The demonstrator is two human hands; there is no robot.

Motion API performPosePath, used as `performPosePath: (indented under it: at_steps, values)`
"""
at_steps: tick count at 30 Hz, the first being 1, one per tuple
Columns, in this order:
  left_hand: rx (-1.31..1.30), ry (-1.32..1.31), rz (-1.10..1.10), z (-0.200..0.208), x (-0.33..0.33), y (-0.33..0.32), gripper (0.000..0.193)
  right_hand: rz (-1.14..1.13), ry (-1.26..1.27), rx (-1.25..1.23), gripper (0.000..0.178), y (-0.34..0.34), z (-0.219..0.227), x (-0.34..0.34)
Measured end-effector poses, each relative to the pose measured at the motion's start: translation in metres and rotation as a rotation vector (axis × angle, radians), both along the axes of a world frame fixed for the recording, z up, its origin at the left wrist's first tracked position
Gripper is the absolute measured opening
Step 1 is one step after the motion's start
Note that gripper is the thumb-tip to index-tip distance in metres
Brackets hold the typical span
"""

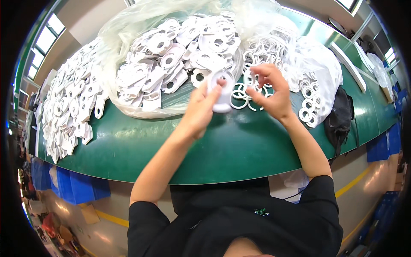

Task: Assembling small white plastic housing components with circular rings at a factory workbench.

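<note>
Holding a white paddle-shaped plastic plate (222,97) in the left hand (200,105), near the front edge of the clear plastic bag (112,64), with the thumb against it, probably for steadiness. Apparently pinching a white ring (247,78) in the right hand (276,93), nearer the bag's right side, though too blurred for certainty. With similar plates (137,76) heaped inside the bag, probably for containment.

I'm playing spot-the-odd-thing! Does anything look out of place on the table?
Maybe the black bag on the right: it's dark and floppy, sitting near white parts on the green table.
</note>
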State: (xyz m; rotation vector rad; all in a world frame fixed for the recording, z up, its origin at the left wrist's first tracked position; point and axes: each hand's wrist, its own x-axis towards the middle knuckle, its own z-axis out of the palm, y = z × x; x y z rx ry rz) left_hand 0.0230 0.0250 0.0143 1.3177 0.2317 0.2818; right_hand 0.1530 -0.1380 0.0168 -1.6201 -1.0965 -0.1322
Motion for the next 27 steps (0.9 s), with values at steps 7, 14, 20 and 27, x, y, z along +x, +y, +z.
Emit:
performPosePath:
  at_steps: [7,14,20,27]
  values:
    - [-0.369,0.105,-0.205,-0.010,-0.010,-0.017,0.037,0.141,-0.192,-0.159,0.028,0.004,0.001,-0.008]
    - [-0.531,0.074,-0.016,-0.008,-0.007,0.000,0.029,-0.069,-0.355,-0.332,0.015,0.006,-0.024,0.003]
    - [-0.527,0.072,-0.097,-0.010,-0.006,0.002,0.035,-0.048,-0.260,-0.203,0.007,0.005,-0.017,0.010]
    - [-0.273,0.153,-0.271,-0.016,-0.004,-0.011,0.047,0.067,-0.028,-0.116,0.009,0.003,-0.006,-0.004]
